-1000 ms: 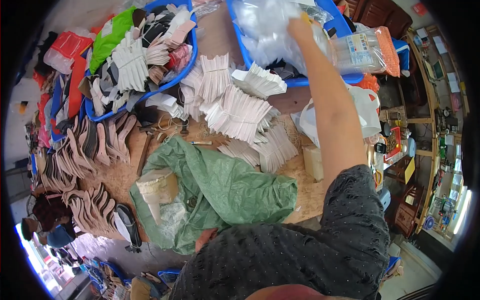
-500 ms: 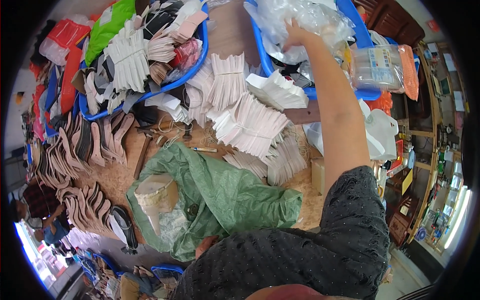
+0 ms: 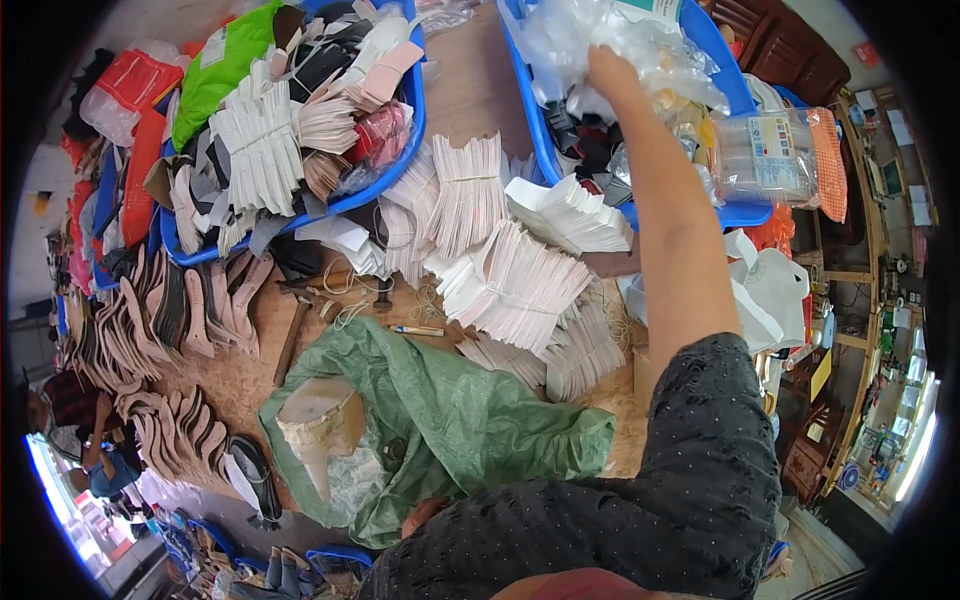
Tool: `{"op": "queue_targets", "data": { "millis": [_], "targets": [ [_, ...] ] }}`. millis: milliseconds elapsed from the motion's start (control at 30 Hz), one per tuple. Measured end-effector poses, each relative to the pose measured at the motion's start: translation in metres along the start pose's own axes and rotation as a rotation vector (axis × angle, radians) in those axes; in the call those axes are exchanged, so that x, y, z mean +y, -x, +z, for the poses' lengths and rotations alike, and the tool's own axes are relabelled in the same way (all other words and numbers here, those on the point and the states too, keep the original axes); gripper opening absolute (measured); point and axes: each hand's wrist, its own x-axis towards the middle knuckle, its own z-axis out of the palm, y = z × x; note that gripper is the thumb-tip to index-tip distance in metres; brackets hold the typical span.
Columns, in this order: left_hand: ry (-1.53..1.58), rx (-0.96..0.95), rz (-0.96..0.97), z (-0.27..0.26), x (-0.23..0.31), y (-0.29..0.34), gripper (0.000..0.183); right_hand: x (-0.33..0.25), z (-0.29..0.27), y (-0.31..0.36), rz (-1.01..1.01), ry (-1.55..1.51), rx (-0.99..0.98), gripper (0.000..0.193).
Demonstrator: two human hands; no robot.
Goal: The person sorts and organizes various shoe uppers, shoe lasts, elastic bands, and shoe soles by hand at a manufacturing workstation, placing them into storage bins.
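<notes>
Reaching far across a cluttered wooden desk [image 3: 240, 372] with the right hand [image 3: 610, 74], bent at the fingers against crumpled clear plastic bags [image 3: 560, 45] inside the far right-side blue tub [image 3: 722, 62]; impossible to tell from this angle whether gripping any. Low down with the left hand [image 3: 422, 518], at the edge of a rumpled green plastic sheet [image 3: 475, 405] and partly covered by the dark sleeve [image 3: 712, 405]; too hidden to tell whether closed or loose. Amid the sheet, a yellowish tapered container [image 3: 335, 415]. Beyond it, string-tied bundles of white strips [image 3: 515, 285]. At left, a hammer [image 3: 290, 345] near curved pink and black sole pieces [image 3: 180, 430], below another heaped blue tub [image 3: 400, 150].
</notes>
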Motion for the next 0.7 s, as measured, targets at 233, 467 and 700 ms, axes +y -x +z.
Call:
{"op": "queue_targets", "data": {
  "millis": [233,467,700],
  "targets": [
    [-0.078,0.045,0.109,0.023,-0.064,-0.016,0.027,-0.004,-0.141,-0.055,-0.052,0.028,0.585,0.022],
    [-0.101,0.067,0.146,0.028,-0.078,-0.019,0.025,-0.014,-0.118,-0.051,-0.058,0.01,0.538,0.051],
    [-0.124,0.117,0.195,0.035,-0.091,-0.022,0.026,-0.028,-0.087,-0.039,-0.197,0.11,-0.133,0.098]
  ]
}}
